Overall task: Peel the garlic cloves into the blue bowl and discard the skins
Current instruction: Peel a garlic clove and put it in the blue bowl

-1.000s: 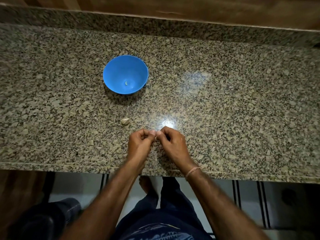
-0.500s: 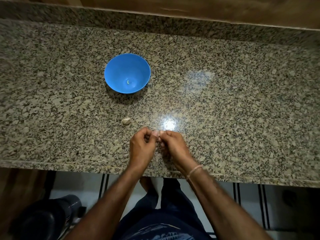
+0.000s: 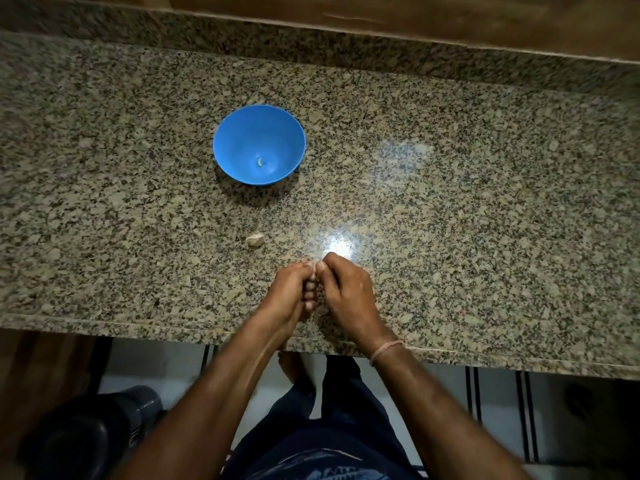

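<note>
Near the front edge of the speckled surface (image 3: pixel 450 202), the left hand (image 3: pixel 291 292) and the right hand (image 3: pixel 346 292) meet with curled fingers and together pinch one small garlic clove (image 3: pixel 314 268), mostly hidden between them. Farther back, to the left, stands the blue bowl (image 3: pixel 235 140) with one small pale piece (image 3: pixel 259 162) inside. Between bowl and hands lies a pale lump (image 3: pixel 255 240); clove or skin, I cannot tell.

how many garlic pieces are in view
3. A small piece lies in the blue bowl; a pale lump sits on the counter; a clove, mostly hidden, is pinched between the left hand and right hand.
</note>
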Demonstrator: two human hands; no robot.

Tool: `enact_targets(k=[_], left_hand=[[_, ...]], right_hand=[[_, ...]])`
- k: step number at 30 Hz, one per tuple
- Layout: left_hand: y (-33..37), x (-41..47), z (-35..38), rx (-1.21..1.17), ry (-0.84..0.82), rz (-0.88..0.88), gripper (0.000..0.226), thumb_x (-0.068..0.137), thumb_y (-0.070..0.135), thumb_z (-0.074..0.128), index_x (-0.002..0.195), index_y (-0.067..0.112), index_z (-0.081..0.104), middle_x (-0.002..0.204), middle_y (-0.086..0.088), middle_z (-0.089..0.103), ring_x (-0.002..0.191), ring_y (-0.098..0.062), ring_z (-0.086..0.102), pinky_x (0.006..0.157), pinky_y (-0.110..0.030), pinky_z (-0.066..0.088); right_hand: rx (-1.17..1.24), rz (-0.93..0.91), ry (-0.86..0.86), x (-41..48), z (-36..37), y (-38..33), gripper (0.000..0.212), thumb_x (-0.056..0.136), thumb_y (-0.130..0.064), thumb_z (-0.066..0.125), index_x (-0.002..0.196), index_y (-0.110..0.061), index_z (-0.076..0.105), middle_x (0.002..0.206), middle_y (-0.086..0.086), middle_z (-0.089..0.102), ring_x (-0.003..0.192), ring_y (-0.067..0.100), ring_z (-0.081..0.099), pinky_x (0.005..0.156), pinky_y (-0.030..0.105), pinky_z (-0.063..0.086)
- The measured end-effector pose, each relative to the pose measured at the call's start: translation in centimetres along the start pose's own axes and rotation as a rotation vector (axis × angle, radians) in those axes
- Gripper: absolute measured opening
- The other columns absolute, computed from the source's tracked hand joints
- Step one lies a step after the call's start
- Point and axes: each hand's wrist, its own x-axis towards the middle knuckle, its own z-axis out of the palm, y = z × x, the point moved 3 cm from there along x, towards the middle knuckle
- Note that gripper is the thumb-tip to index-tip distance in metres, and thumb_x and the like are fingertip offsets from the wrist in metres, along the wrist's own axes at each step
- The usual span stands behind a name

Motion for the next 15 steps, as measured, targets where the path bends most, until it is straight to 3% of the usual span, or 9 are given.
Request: enact_targets(k=[2,4,5,6,9,11,13,15], left_hand=[[0.2,-0.5,0.2,0.276,0.101,0.181,0.026,0.112,0.026,0.041,0.091,0.017,0.054,0.075,0.006,0.051,0.06,-0.006,0.045,0.054,-0.018,0.035],[0.3,-1.0,0.0,0.694,0.303,0.506,0.024,0.111,0.027,0.042,0.091,0.019,0.052,0.079,0.006,0.053,0.067,-0.007,0.046,0.056,-0.014,0.035],[0.2,-1.1,0.2,0.736,0.332,0.578,0.025,0.111,0.026,0.042,0.088,0.019,0.05,0.078,0.005,0.053,0.068,-0.007,0.046,0.057,-0.014,0.036],[0.0,-0.9,0.2,0.676,0.325,0.534,0.027,0.111,0.027,0.042,0.086,0.02,0.051,0.078,0.003,0.055,0.068,-0.009,0.047,0.057,-0.014,0.036],[-0.7,0.1,0.1,0.168,0.137,0.132,0.033,0.111,0.029,0.043,0.083,0.018,0.055,0.071,0.0,0.053,0.06,-0.011,0.047,0.054,-0.025,0.039],[-0.4,0.0,0.5,-0.026,0.043,-0.041,0.036,0.111,0.029,0.043,0.078,0.017,0.051,0.061,0.005,0.044,0.051,-0.008,0.038,0.047,-0.022,0.033],[0.2,-0.3,0.6,0.222,0.105,0.092,0.034,0.111,0.03,0.043,0.082,0.017,0.053,0.066,0.005,0.048,0.054,-0.007,0.041,0.046,-0.016,0.033],[0.7,-0.6,0.7,0.677,0.27,0.463,0.03,0.112,0.031,0.042,0.087,0.019,0.054,0.076,0.005,0.052,0.064,-0.006,0.043,0.052,-0.013,0.035]], right_hand=[[0.13,0.082,-0.02,0.2,0.0,0.1,0.033,0.108,-0.023,0.053,0.076,-0.019,0.052,0.065,-0.009,0.048,0.056,0.001,0.04,0.053,0.014,0.033],[0.588,0.432,-0.175,0.3,0.4,0.5,0.033,0.109,-0.024,0.051,0.076,-0.019,0.055,0.062,-0.01,0.049,0.055,0.003,0.041,0.05,0.015,0.034],[0.715,0.582,-0.236,0.2,0.6,0.4,0.032,0.108,-0.024,0.05,0.078,-0.018,0.056,0.061,-0.009,0.049,0.055,0.007,0.042,0.05,0.018,0.036],[0.696,0.593,-0.249,0.1,0.5,0.3,0.032,0.109,-0.025,0.05,0.079,-0.017,0.056,0.061,-0.009,0.049,0.055,0.006,0.042,0.05,0.018,0.036],[0.077,0.076,-0.053,0.0,0.1,0.4,0.033,0.108,-0.024,0.053,0.076,-0.019,0.05,0.065,-0.011,0.045,0.056,0.001,0.039,0.054,0.013,0.032],[-0.135,-0.125,0.033,0.2,-0.1,0.6,0.031,0.108,-0.023,0.052,0.078,-0.02,0.045,0.068,-0.013,0.041,0.063,0.002,0.036,0.058,0.016,0.028],[-0.057,-0.107,0.025,0.5,-0.3,0.8,0.032,0.108,-0.026,0.052,0.077,-0.019,0.048,0.067,-0.013,0.043,0.063,0.003,0.037,0.059,0.019,0.03],[0.391,0.214,-0.069,0.8,-0.2,0.8,0.035,0.108,-0.027,0.052,0.075,-0.016,0.055,0.065,-0.008,0.049,0.06,0.008,0.041,0.058,0.023,0.037]])
